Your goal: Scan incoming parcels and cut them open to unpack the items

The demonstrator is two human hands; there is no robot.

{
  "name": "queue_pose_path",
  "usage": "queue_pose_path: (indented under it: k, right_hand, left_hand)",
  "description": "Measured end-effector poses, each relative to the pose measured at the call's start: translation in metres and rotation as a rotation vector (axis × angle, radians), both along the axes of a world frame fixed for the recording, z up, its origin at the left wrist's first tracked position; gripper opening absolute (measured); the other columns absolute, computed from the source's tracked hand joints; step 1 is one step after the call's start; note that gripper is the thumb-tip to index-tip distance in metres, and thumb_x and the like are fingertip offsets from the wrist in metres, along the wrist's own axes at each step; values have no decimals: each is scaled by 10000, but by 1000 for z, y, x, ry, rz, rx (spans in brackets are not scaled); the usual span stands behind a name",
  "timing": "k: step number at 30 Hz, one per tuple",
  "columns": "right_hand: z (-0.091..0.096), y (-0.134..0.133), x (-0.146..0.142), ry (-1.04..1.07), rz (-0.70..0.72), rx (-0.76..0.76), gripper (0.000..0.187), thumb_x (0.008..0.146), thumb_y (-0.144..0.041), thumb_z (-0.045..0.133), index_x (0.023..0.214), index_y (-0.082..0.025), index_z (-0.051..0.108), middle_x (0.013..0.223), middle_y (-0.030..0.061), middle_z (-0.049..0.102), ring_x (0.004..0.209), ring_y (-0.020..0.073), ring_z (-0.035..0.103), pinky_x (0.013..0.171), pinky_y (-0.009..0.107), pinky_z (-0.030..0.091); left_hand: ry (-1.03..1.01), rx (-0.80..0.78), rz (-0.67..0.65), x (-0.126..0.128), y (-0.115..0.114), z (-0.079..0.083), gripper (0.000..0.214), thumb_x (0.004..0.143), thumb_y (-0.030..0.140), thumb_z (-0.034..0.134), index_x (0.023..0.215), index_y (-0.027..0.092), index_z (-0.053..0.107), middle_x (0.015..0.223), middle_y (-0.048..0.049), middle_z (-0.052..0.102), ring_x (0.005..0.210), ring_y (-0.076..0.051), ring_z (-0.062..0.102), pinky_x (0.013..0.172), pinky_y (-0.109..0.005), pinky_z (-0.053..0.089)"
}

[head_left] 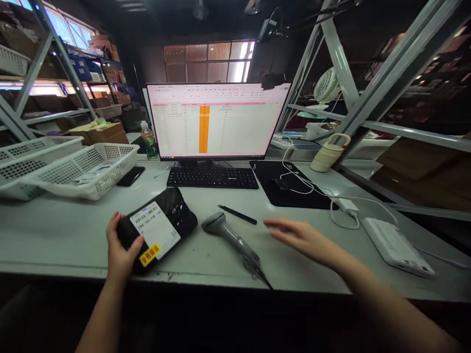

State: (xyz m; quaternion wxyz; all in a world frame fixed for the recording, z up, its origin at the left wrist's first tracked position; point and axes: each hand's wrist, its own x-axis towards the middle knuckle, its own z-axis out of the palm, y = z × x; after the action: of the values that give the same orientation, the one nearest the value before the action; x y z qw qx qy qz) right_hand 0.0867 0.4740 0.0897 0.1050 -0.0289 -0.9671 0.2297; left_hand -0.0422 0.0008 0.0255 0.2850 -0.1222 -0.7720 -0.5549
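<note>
The left hand (119, 250) grips a black parcel (158, 226) with a white label and yellow sticker at the near table edge. The right hand (301, 238) hovers open and empty, right of the scanner (231, 239).

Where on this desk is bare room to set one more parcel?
Widest bare patch: the white desk left of the black plastic parcel, in front of the white perforated baskets. A smaller one lies between the grey handheld scanner and the flat white box, under the right hand. Crowded: the black mouse mat.
</note>
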Motion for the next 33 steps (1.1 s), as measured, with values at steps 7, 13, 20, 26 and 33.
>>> queue_pose_path:
  k: [7, 13, 20, 26, 33]
  right_hand:
    - [-24, -41, -94, -87, -77, 335, 412, 1037, -316, 442, 1320, -135, 680, 1355, 176, 676, 1273, 337, 601, 1043, 461, 496]
    - [-34, -43, -84, -41, -56, 351, 347, 1048, -417, 470, 1119, -224, 750, 1240, 94, 732, 1184, 264, 641, 913, 351, 518]
    - [-39, -43, -75, 15, -70, 329, 284, 1020, -342, 495, 1088, -207, 736, 1174, 107, 743, 1133, 263, 650, 922, 360, 511]
    - [-33, -6, -105, 39, -134, 280, 342, 1015, -221, 386, 1173, -169, 685, 1309, 108, 699, 1289, 251, 566, 1112, 381, 430]
    - [-42, 32, -136, 95, -162, 283, 300, 854, -81, 454, 1068, -154, 652, 1515, 109, 573, 1479, 341, 374, 1245, 538, 275]
  left_hand:
    - [-187, 207, -130, -16, -1, -6, 858, 773, 448, 783, 1518, 226, 419, 1515, -151, 511, 1393, -328, 526, 1242, -518, 364]
    - [-388, 320, -236, -26, -1, -11, 937, 751, 483, 803, 1551, 229, 386, 1449, -157, 574, 1370, -338, 560, 1207, -539, 409]
    - [-446, 330, -276, -14, 1, -5, 930, 815, 497, 770, 1600, 276, 323, 1465, -139, 583, 1323, -311, 609, 1165, -512, 465]
    - [-463, 235, -165, -11, 0, -1, 930, 807, 483, 765, 1606, 295, 328, 1446, -131, 582, 1303, -327, 616, 1181, -566, 427]
    - [-526, 256, -137, -9, 4, 6, 954, 764, 487, 778, 1597, 314, 346, 1450, -128, 572, 1293, -363, 609, 1157, -628, 427]
